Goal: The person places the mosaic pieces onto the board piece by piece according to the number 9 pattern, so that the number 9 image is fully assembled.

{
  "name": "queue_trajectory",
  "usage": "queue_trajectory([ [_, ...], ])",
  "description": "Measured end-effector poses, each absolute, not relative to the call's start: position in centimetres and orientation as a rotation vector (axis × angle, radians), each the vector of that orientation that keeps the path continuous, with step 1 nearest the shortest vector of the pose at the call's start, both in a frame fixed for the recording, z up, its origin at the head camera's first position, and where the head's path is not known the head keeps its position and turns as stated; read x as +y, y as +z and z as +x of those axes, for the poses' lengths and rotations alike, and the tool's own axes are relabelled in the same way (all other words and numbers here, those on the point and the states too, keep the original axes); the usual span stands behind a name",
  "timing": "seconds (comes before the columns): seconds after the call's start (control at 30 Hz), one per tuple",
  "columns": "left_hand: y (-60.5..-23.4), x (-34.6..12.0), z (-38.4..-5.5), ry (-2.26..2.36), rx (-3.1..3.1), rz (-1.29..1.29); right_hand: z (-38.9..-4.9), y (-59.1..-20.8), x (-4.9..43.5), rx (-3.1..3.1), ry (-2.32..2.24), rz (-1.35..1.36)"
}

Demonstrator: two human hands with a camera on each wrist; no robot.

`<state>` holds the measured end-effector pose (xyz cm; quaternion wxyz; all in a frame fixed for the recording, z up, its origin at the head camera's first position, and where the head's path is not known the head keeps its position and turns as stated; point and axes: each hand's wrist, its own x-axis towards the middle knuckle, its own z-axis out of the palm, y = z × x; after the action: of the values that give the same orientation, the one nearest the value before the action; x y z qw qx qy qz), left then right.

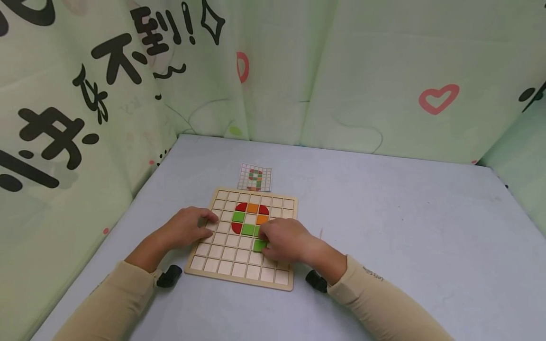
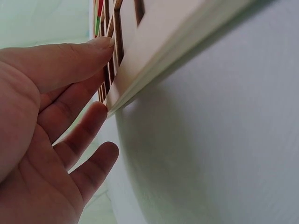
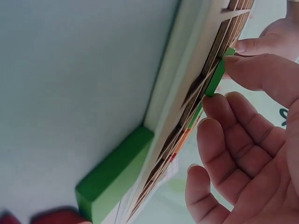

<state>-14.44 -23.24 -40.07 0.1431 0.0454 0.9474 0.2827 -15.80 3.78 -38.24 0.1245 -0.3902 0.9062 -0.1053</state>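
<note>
A wooden grid board [image 1: 226, 253] lies on the table, with red, orange and green tiles set in its upper middle cells. My right hand [image 1: 286, 239] is over the board's right half and pinches a green square tile [image 3: 217, 77] between thumb and fingertip, right at a cell below the other tiles. The same green tile [image 1: 259, 245] shows partly beside the thumb in the head view. My left hand [image 1: 185, 227] rests at the board's left edge, fingers loosely bent. Thumb and fingertips [image 2: 100, 44] are at the rim in the left wrist view.
A small printed card [image 1: 243, 177] with a coloured grid pattern lies just beyond the board. Beside the board's edge, in the right wrist view, is a green block [image 3: 114, 172] near red pieces [image 3: 58, 217]. Pale printed curtains [image 1: 362, 71] hang behind the table.
</note>
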Motion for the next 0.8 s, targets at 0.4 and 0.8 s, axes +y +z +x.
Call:
queue_trajectory([
  [0.4, -39.84, -23.29, -14.48, 0.815, 2.726, 0.14, -15.46, -38.05, 3.44, 2.694, -0.256, -1.19],
  [0.8, -39.85, -23.18, -14.46, 0.799, 2.725, 0.124, -15.36, -38.22, 3.28, 2.743, -0.251, -1.167],
])
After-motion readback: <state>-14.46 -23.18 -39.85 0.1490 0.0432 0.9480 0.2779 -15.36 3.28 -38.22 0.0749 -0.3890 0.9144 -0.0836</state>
